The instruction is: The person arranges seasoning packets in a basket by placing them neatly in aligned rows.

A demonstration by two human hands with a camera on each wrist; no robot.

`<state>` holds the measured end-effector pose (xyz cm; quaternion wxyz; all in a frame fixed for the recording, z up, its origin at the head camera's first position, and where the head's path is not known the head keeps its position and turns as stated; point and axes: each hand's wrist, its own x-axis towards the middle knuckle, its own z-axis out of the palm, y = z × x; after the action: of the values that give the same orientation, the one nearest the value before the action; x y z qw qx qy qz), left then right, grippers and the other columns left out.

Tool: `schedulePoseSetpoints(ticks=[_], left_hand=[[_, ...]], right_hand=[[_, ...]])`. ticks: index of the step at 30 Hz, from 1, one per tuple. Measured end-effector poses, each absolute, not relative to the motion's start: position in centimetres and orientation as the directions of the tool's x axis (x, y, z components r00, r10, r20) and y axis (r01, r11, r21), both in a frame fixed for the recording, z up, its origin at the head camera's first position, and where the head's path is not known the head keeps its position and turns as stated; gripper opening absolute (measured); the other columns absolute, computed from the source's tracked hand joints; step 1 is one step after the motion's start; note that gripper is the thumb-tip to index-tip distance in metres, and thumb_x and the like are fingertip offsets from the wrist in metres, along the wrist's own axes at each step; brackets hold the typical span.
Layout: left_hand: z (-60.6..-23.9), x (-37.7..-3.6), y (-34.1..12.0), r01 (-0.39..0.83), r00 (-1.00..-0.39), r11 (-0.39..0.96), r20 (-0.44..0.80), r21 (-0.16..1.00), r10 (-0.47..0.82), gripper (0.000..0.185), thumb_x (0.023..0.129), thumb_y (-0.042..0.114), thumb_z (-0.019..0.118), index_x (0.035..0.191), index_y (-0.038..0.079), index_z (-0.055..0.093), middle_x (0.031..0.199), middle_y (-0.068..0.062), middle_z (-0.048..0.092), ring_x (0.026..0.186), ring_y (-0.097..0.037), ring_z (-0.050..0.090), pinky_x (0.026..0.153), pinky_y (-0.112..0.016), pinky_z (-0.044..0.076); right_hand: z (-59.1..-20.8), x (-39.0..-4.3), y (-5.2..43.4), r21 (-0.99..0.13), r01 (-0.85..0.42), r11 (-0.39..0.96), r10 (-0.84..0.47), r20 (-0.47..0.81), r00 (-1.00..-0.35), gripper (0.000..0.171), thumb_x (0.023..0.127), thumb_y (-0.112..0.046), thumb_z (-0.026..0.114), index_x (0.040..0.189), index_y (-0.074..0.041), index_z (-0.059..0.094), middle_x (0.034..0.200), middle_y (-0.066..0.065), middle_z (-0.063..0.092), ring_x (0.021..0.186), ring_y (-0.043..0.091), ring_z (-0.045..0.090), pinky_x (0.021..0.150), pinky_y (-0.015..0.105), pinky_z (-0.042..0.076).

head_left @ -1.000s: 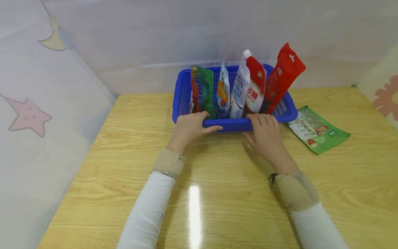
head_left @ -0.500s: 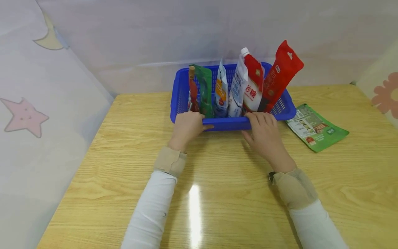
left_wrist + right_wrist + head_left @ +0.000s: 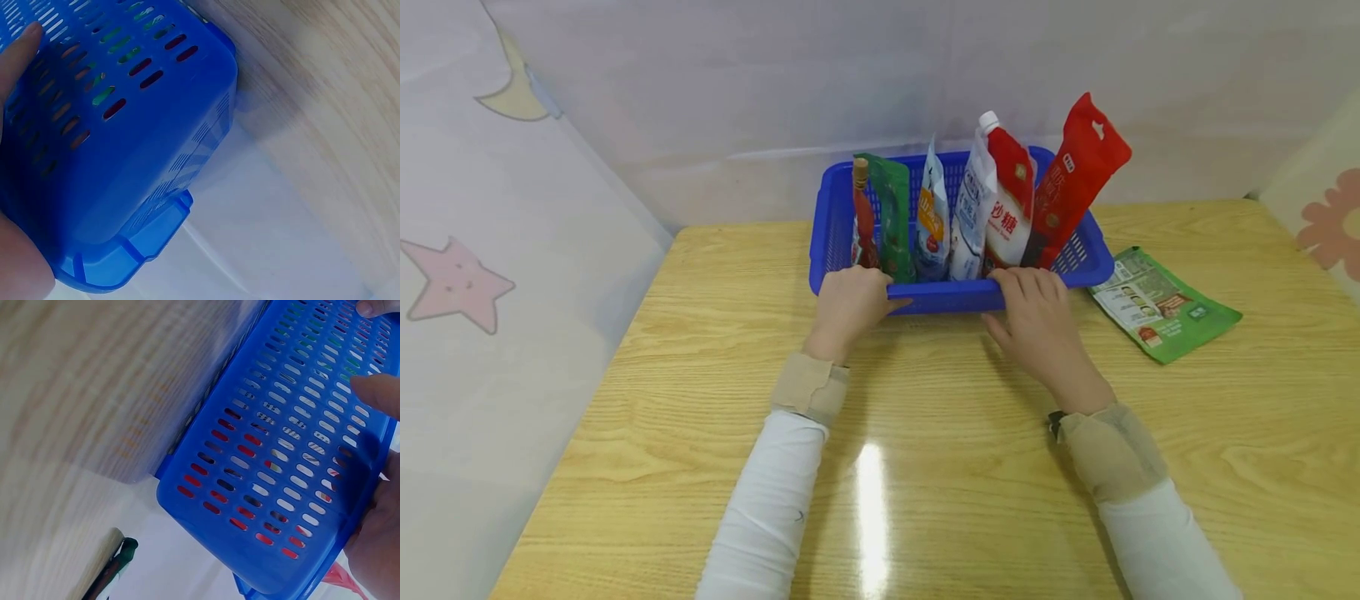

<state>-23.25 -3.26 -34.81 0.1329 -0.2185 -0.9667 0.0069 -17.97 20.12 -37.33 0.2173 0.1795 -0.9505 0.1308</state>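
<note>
Both hands, left hand and right hand, grip the near rim of the blue basket at frame centre; five pouches stand inside, while a green packet lies outside, centre right

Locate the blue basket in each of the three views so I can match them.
Head: blue basket at upper centre, on the table's far side.
Left wrist: fills the left half, slotted wall and corner.
Right wrist: fills the right half, slotted wall.
Shared landmark: the slotted wall, with red and green packets showing through.
</note>
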Motion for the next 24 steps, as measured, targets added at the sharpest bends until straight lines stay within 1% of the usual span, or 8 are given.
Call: schedulePoseSetpoints(ticks=[3, 7, 9, 12, 16, 19, 22, 24], left_hand=[[-34.9, -23.3, -3.3, 0.419, -0.87, 0.906, 0.256, -0.067, 0.421, 0.038, 0.08, 0.055, 0.068, 0.077, 0.018, 0.076, 0.052, -0.002, 0.062, 0.048, -0.017, 0.06, 0.037, -0.027, 0.037], [-34.9, -23.3, -3.3, 0.423, -0.87, 0.904, 0.251, -0.063, 0.425, 0.039, 0.08, 0.055, 0.067, 0.073, 0.018, 0.074, 0.047, 0.001, 0.053, 0.044, -0.014, 0.055, 0.036, -0.024, 0.028], [-34.9, -23.3, -3.3, 0.427, -0.868, 0.902, 0.252, -0.064, 0.428, 0.039, 0.081, 0.055, 0.067, 0.073, 0.018, 0.074, 0.046, 0.001, 0.05, 0.043, -0.014, 0.054, 0.036, -0.024, 0.027], [-35.0, -23.4, -3.2, 0.431, -0.865, 0.9, 0.255, -0.065, 0.433, 0.039, 0.08, 0.056, 0.067, 0.077, 0.018, 0.076, 0.046, 0.001, 0.052, 0.043, -0.014, 0.054, 0.036, -0.023, 0.027], [-35.0, -23.4, -3.2, 0.425, -0.872, 0.904, 0.247, -0.05, 0.423, 0.038, 0.08, 0.055, 0.068, 0.083, 0.019, 0.077, 0.047, -0.001, 0.056, 0.044, -0.015, 0.055, 0.036, -0.024, 0.027], [-34.9, -23.3, -3.2, 0.418, -0.878, 0.908, 0.241, -0.034, 0.414, 0.037, 0.08, 0.054, 0.069, 0.084, 0.018, 0.077, 0.047, -0.001, 0.056, 0.044, -0.016, 0.055, 0.036, -0.024, 0.026], [-34.8, -23.2, -3.2, 0.419, -0.877, 0.908, 0.244, -0.032, 0.413, 0.036, 0.08, 0.053, 0.07, 0.083, 0.018, 0.077, 0.047, -0.001, 0.056, 0.044, -0.015, 0.055, 0.036, -0.024, 0.026], [-34.8, -23.2, -3.2, 0.42, -0.875, 0.907, 0.249, -0.035, 0.415, 0.036, 0.079, 0.053, 0.07, 0.083, 0.018, 0.077, 0.047, 0.0, 0.056, 0.044, -0.015, 0.055, 0.036, -0.024, 0.027]], right_hand=[[-37.2, -18.0, 20.1, -0.18, -0.398, 0.899, -0.285, 0.448, -0.847, 0.049, 0.084, -0.015, 0.071, 0.123, 0.005, 0.048, 0.117, 0.024, 0.053, 0.11, 0.039, 0.044, 0.099, 0.052, 0.031], [-36.9, -18.0, 20.1, -0.213, -0.391, 0.895, -0.281, 0.41, -0.868, 0.05, 0.085, -0.015, 0.07, 0.125, 0.005, 0.048, 0.119, 0.024, 0.053, 0.112, 0.04, 0.044, 0.1, 0.053, 0.031], [-36.7, -18.0, 20.1, -0.238, -0.386, 0.891, -0.276, 0.391, -0.878, 0.049, 0.085, -0.015, 0.069, 0.125, 0.005, 0.048, 0.12, 0.025, 0.054, 0.114, 0.041, 0.044, 0.101, 0.054, 0.031], [-36.3, -18.0, 20.3, -0.272, -0.375, 0.886, -0.27, 0.355, -0.895, 0.049, 0.087, -0.017, 0.067, 0.127, 0.005, 0.05, 0.123, 0.025, 0.055, 0.116, 0.042, 0.045, 0.102, 0.055, 0.031], [-35.7, -18.0, 20.5, -0.331, -0.358, 0.873, -0.267, 0.288, -0.92, 0.05, 0.091, -0.023, 0.064, 0.13, 0.004, 0.049, 0.13, 0.025, 0.053, 0.123, 0.043, 0.044, 0.106, 0.058, 0.029], [-35.1, -17.9, 20.9, -0.4, -0.344, 0.85, -0.254, 0.26, -0.931, 0.049, 0.094, -0.024, 0.06, 0.133, 0.003, 0.047, 0.135, 0.025, 0.051, 0.128, 0.043, 0.042, 0.109, 0.059, 0.027], [-34.4, -17.7, 21.7, -0.464, -0.332, 0.821, -0.195, 0.319, -0.928, 0.044, 0.096, -0.021, 0.057, 0.132, 0.002, 0.05, 0.135, 0.025, 0.051, 0.128, 0.043, 0.043, 0.109, 0.059, 0.03], [-34.0, -17.5, 22.5, -0.513, -0.309, 0.801, -0.102, 0.392, -0.914, 0.038, 0.097, -0.018, 0.055, 0.129, 0.001, 0.053, 0.131, 0.025, 0.054, 0.126, 0.042, 0.045, 0.106, 0.059, 0.033]])
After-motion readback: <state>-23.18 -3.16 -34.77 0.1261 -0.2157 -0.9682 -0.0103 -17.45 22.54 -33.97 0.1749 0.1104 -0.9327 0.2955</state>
